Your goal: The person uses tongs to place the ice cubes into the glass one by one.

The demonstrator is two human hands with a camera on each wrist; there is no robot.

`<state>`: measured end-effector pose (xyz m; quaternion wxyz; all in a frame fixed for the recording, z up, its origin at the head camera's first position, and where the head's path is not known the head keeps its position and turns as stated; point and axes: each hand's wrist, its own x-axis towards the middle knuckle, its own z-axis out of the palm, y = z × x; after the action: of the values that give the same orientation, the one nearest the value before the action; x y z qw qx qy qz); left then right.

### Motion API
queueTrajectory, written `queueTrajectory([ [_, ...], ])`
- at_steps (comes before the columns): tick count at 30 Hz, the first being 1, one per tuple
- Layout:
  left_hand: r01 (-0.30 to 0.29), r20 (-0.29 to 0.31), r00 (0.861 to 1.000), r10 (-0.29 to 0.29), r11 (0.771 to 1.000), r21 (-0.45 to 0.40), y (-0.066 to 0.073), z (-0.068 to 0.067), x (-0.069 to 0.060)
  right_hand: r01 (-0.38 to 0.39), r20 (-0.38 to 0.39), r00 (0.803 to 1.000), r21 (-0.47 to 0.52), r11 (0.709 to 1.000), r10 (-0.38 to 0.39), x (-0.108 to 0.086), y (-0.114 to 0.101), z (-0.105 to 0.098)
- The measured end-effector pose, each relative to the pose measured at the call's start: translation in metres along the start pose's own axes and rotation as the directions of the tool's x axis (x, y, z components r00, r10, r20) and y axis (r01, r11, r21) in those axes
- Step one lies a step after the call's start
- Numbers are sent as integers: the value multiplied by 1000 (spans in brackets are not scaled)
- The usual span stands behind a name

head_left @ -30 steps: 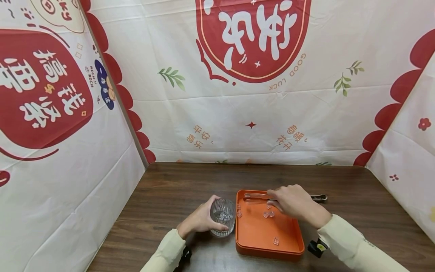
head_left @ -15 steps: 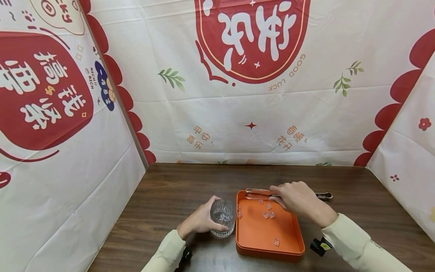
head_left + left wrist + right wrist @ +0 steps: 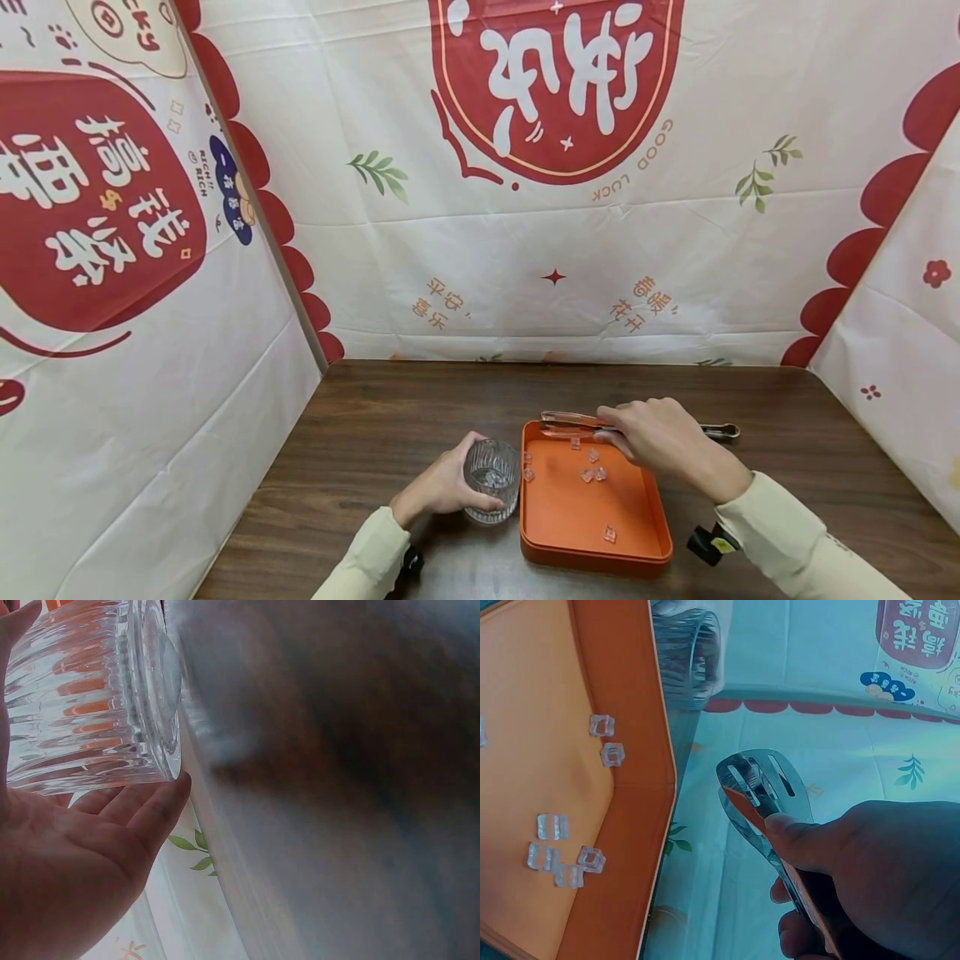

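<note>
The left hand [image 3: 447, 485] curls round the ribbed glass [image 3: 492, 497], just left of the orange tray [image 3: 570, 525]; the right hand [image 3: 663, 439], back uppermost, grips tongs [image 3: 793, 802] near the tray's far edge. Only the right-wrist view reveals their slotted heads; the left-wrist view, fingertips [image 3: 178, 791] by the glass's base.

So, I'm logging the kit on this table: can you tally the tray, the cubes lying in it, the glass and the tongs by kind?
Tray: 1
Cubes in the tray: 7
Glass: 1
Tongs: 1
Total: 10
</note>
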<state>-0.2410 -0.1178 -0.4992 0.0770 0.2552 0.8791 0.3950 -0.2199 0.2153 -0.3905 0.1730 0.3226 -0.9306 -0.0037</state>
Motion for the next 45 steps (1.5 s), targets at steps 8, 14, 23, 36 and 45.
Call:
queueTrajectory([
  [8, 3, -1, 1000, -3, 1000, 0, -1, 1, -1, 12, -22, 1000, 5, 1000, -12, 4, -2, -6],
  [14, 0, -1, 1000, 0, 1000, -9, -1, 1, 0, 24, -46, 999, -2, 1000, -24, 6, -5, -11],
  [23, -4, 6, 1000, 5, 1000, -16, -2, 1, 0, 35, -55, 998, 16, 999, -34, 10, -8, -13],
  [36, -2, 2, 1000, 2, 1000, -19, -1, 0, 1, 52, -34, 998, 36, 998, -51, 18, -17, -20],
  [45, 8, 6, 1000, -8, 1000, -24, -1, 1, 0, 76, -44, 996, 52, 996, -74, 22, -23, -17],
])
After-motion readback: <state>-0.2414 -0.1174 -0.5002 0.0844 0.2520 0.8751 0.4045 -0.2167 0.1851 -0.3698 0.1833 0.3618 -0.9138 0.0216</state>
